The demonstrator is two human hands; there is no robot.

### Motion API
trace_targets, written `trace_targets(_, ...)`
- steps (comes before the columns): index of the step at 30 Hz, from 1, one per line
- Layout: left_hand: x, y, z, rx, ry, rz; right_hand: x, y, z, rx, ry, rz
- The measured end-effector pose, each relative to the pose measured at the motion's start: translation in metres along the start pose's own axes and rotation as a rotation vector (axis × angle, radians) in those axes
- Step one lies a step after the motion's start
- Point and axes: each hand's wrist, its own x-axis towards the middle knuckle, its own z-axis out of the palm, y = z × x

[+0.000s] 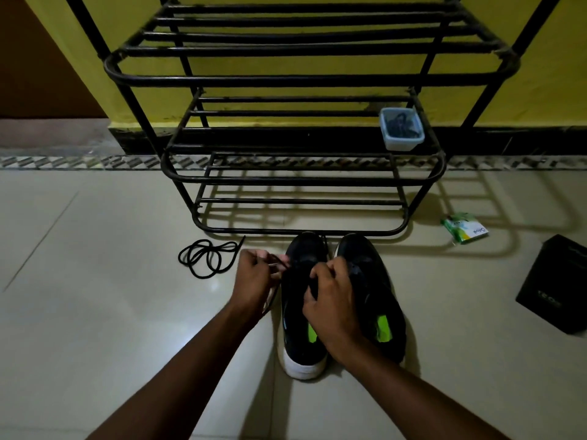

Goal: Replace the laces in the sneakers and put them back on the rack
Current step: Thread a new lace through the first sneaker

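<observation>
From my remote seat, both sneakers stand side by side on the floor with their toes at the bottom bar of the rack [301, 231]. The work is on the sneaker on the left [303, 360]. The left hand [254, 277] pinches a lace [273, 293] in curled fingers beside the eyelets, and the right hand [330, 300] curls its fingers onto the upper at the lacing, gripping it. I'd pin the shoe down with the right hand and draw the lace straight out sideways, one eyelet at a time (whether it's going in or coming out, I can't tell). I'd also stay clear of the loose lace [206, 257] coiled nearby.
</observation>
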Motion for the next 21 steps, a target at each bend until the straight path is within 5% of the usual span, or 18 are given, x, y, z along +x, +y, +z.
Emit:
trace_targets(4, 0.002, 0.009, -0.008, -0.188, -0.047, 0.042, -0.003, 0.006, 0.005, 0.027, 0.006, 0.025)
trace_targets(8, 0.012, 0.004, -0.033, 0.823, -0.266, 0.553, -0.004, 0.005, 0.007, -0.021, 0.048, 0.029)
trace_targets(10, 0.017, 0.001, -0.043, 1.107, -0.358, 0.629, -0.006, 0.004, 0.006, -0.033, 0.064, 0.039)
trace_targets(12, 0.012, 0.007, -0.045, 0.888, -0.299, 0.560, -0.006, 0.005, 0.005, -0.042, 0.070, 0.045)
trace_targets(17, 0.000, 0.030, -0.034, -0.197, -0.223, 0.175, -0.004, 0.008, 0.008, -0.045, 0.084, 0.037)
trace_targets(19, 0.002, 0.031, -0.036, -0.222, -0.140, 0.068, -0.004, 0.010, 0.008, -0.005, 0.063, 0.029)
trace_targets(21, 0.008, 0.021, -0.044, 0.173, -0.078, 0.137, -0.003, 0.011, 0.009, 0.015, 0.051, 0.031)
